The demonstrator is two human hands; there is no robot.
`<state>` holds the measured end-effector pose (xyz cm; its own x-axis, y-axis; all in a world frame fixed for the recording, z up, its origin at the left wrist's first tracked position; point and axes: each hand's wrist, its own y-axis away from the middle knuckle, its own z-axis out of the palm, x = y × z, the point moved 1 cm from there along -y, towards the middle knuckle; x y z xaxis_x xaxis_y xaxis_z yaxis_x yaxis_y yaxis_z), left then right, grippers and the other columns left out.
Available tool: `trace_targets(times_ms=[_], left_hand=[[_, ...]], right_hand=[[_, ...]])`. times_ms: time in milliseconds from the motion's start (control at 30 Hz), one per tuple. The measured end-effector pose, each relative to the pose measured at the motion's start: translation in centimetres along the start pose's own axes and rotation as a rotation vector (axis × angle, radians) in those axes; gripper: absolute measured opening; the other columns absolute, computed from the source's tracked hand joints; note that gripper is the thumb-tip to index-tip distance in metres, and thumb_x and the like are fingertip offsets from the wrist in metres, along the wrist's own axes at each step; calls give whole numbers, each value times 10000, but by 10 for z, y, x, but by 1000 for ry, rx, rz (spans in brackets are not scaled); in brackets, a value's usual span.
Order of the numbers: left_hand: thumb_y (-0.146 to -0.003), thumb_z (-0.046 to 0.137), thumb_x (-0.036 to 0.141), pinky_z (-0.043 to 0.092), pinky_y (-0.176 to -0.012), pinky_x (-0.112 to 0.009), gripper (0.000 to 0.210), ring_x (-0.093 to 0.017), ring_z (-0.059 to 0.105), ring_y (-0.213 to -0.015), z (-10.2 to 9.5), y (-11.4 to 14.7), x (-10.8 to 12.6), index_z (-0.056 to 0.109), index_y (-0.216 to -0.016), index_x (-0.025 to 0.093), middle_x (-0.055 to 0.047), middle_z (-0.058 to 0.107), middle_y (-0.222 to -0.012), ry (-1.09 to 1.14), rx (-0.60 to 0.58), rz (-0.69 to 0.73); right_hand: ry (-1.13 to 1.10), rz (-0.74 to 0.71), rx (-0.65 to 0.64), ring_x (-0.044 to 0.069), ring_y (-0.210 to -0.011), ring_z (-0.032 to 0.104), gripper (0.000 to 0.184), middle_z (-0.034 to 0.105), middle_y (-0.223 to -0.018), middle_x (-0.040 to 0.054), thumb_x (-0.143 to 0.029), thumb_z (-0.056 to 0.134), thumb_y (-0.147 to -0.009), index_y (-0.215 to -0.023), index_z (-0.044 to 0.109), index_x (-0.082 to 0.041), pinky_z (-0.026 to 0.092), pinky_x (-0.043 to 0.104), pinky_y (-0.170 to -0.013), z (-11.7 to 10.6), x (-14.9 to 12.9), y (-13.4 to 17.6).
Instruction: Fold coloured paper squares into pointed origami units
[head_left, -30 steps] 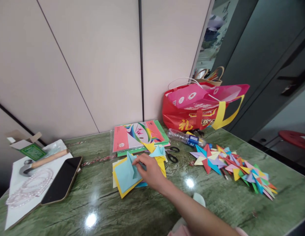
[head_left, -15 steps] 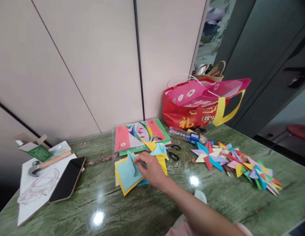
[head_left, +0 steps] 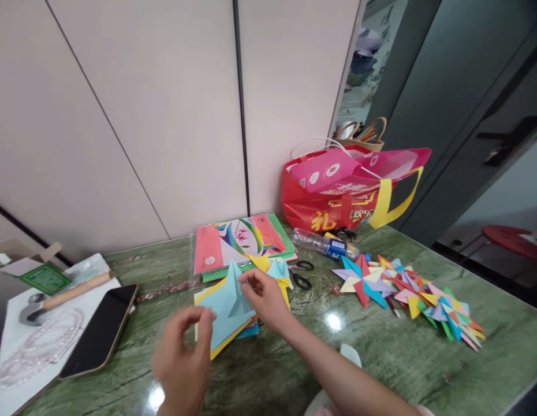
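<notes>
My right hand (head_left: 267, 297) pinches the raised flap of a light blue folded paper (head_left: 234, 292). That piece stands over a stack of square sheets, with a yellow sheet (head_left: 223, 345) showing at its edge. My left hand (head_left: 182, 355), blurred by motion, hovers just left of the stack, fingers bent and apart with nothing visible in them. Behind my right hand lie folded yellow and pale blue paper pieces (head_left: 279, 270). Several multicoloured paper stars (head_left: 366, 281) lie in a row on the right.
Scissors (head_left: 302, 274) and a plastic bottle (head_left: 327, 244) lie behind the folded pieces. Against the wall rests a colour paper pack (head_left: 240, 240), with a red bag (head_left: 333, 196) beside it. On the left are a phone (head_left: 99, 332), a hammer (head_left: 73, 294) and an opened box (head_left: 38, 271).
My left hand has come into view from below, beside the paper stack. My right hand keeps its pinch on the light blue paper. The view has shifted slightly to the right.
</notes>
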<state>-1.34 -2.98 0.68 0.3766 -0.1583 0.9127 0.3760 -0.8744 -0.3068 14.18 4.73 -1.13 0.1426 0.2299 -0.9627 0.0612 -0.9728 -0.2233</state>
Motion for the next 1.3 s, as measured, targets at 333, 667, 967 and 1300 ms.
trace_targets(times_ms=[333,667,967,1300], left_hand=[[-700,612,369,472,-603,-256,291,-166,582,-689,22,-42,-17,681,-878,149,-47,674,-763,304,-433,-328],[-601,700,335,475,-509,-228,222,-120,536,-494,23,-43,-20,645,-546,127,-12,609,-522,352,-365,-452],[-619,691,356,488,-509,-229,260,-136,576,-528,25,-42,-26,693,-742,127,-27,682,-617,373,-291,-457],[-593,701,405,481,-542,-248,367,-168,616,-583,25,-42,-29,680,-834,130,-42,710,-694,350,-297,-459]], right_hand=[[-138,68,-207,148,-725,608,154,636,-769,19,-168,569,-687,-840,574,-157,473,261,-656,5,0,6],[-140,95,-220,152,-734,592,233,615,-763,9,-174,656,-617,-835,573,-175,480,242,-609,4,5,5],[-144,122,-267,103,-612,559,120,607,-775,3,-184,577,-686,-805,588,-168,438,195,-510,6,8,3],[-96,129,-349,83,-530,512,142,592,-672,-18,-189,610,-666,-804,634,-172,445,198,-503,9,9,8]])
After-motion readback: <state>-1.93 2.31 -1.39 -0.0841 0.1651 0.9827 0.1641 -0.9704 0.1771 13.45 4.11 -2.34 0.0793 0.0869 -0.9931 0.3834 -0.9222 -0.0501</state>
